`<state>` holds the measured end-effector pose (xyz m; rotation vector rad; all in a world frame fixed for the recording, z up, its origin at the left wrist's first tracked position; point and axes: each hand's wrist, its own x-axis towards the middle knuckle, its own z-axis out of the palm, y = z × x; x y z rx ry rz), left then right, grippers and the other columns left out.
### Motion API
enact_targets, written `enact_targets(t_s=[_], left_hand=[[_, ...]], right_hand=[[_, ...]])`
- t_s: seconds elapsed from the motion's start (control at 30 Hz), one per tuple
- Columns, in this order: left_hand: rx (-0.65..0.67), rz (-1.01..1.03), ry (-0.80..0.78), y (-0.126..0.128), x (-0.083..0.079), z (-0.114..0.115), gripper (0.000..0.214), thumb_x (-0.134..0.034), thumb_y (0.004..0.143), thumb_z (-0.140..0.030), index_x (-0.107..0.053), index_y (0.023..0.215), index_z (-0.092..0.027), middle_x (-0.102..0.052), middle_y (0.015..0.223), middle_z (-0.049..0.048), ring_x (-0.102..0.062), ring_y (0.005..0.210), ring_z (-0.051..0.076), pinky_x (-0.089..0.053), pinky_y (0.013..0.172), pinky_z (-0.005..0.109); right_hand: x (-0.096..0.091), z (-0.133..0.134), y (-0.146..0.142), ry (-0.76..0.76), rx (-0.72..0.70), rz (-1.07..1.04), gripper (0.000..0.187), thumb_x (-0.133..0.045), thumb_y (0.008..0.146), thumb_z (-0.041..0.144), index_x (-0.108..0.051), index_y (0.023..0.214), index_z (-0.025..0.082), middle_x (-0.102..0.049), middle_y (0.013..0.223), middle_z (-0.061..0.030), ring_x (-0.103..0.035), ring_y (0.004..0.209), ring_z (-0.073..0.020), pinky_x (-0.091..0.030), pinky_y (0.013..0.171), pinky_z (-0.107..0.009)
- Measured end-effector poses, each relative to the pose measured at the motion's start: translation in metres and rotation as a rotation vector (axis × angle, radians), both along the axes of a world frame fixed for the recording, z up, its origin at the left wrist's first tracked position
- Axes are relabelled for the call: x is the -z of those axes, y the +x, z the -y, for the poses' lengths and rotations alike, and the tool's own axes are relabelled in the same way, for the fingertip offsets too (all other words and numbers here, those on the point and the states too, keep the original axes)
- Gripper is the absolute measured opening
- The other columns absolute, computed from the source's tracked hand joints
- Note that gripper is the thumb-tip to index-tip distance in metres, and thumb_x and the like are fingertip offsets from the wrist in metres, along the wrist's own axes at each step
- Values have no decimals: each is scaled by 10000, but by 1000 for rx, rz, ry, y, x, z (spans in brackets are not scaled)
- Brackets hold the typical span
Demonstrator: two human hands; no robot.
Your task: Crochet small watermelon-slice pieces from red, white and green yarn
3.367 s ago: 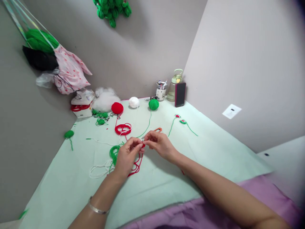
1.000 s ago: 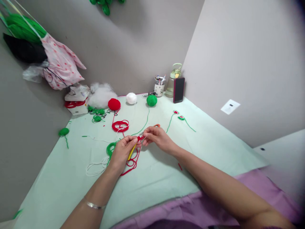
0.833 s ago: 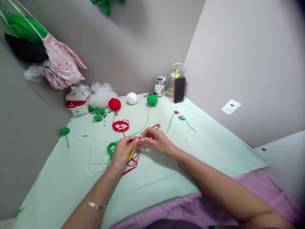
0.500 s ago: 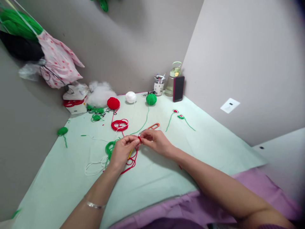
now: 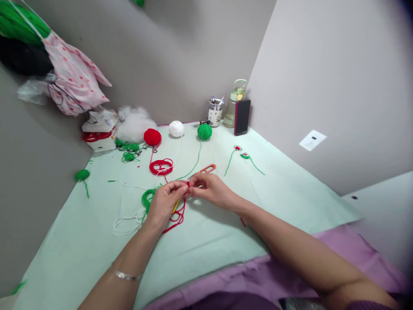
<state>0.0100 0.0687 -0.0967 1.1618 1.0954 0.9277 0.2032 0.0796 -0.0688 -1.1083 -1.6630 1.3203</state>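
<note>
My left hand (image 5: 163, 204) and my right hand (image 5: 211, 191) meet over the pale green cloth (image 5: 209, 241) at mid-table. Between their fingertips is a small red crochet piece (image 5: 187, 184). The left hand's fingers are pinched around a yellow-handled crochet hook (image 5: 176, 205). The right hand's fingers pinch the red piece and its red yarn (image 5: 176, 217), which lies in loose loops under the left hand. An orange thread snip (image 5: 206, 168) lies just beyond the right hand.
Red (image 5: 152, 136), white (image 5: 176, 128) and green (image 5: 204, 131) yarn balls sit at the back, beside white stuffing (image 5: 134, 125), a pen cup (image 5: 214, 113), a bottle (image 5: 232, 105) and a phone (image 5: 241, 117). Loose green yarn (image 5: 147, 199) and white yarn (image 5: 125, 224) lie left of my hands.
The hands stay together over the red piece, with small finger movements. The yellow hook came into view in the left hand. The camera has tilted slightly, shifting the scene up.
</note>
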Motion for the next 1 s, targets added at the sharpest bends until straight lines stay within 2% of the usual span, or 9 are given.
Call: enact_targets(t_s=[0.13, 0.27, 0.4, 0.47, 0.53, 0.63, 0.7, 0.87, 1.0], left_hand=[[5, 7, -10, 1, -1, 1, 358, -718, 1014, -355, -681, 1326, -184, -707, 1337, 113, -725, 1105, 284, -628, 922, 498], [8, 43, -24, 1, -2, 0, 314, -724, 1011, -344, -699, 1275, -174, -727, 1287, 105, -735, 1068, 268, -633, 905, 482], [-24, 94, -26, 0, -4, 1, 181, -744, 997, -315, -735, 1082, -155, -774, 1104, 66, -751, 955, 229, -630, 873, 449], [-49, 120, -23, 0, -6, 1, 192, -802, 945, -338, -742, 971, -157, -791, 964, 35, -755, 874, 212, -618, 864, 418], [-75, 146, -26, 1, -9, 2, 293, -892, 833, -420, -750, 893, -171, -798, 838, 13, -765, 814, 210, -601, 866, 377], [-109, 180, -39, 3, -13, 2, 422, -968, 664, -512, -739, 821, -194, -801, 757, 9, -785, 778, 217, -591, 869, 339], [-119, 196, -47, 5, -15, 3, 436, -976, 632, -515, -715, 792, -205, -803, 766, 10, -791, 763, 212, -598, 872, 342], [-100, 210, -67, 8, -18, 6, 404, -974, 652, -476, -691, 770, -213, -777, 736, -4, -786, 749, 203, -611, 876, 346], [-70, 196, -70, 9, -13, 7, 260, -887, 842, -363, -702, 824, -180, -767, 798, 4, -761, 792, 189, -618, 848, 360]], right_hand=[[4, 1, -2, 15, 58, 19, 110, -728, 789, 160, -632, 753, 201, -735, 776, -13, -719, 781, -180, -553, 718, -274], [3, -4, 2, -59, 7, -19, 90, -682, 838, 189, -617, 777, 201, -752, 740, -23, -770, 756, -193, -605, 714, -296], [0, -6, 5, -80, -42, -42, 161, -703, 906, 321, -651, 829, 190, -785, 794, -48, -791, 794, -207, -635, 743, -321], [1, -4, 5, -58, -35, -30, 214, -793, 858, 360, -671, 840, 185, -773, 776, -32, -766, 764, -197, -612, 714, -302], [4, -3, 3, -32, -11, -18, 213, -824, 833, 337, -677, 840, 184, -754, 752, -14, -738, 738, -184, -586, 701, -287], [5, -2, 0, -8, 4, -9, 109, -710, 910, 274, -685, 854, 183, -754, 764, -15, -730, 738, -172, -585, 733, -290], [4, -2, -1, 2, 0, 0, 102, -648, 932, 239, -677, 850, 187, -748, 760, -14, -724, 723, -167, -581, 725, -286], [2, 1, -2, 65, 26, 56, 121, -612, 900, 159, -622, 787, 199, -672, 676, 24, -650, 638, -136, -502, 633, -241], [3, 2, -4, 123, 44, 121, 144, -626, 875, 120, -603, 761, 205, -643, 652, 38, -612, 622, -131, -457, 611, -233]])
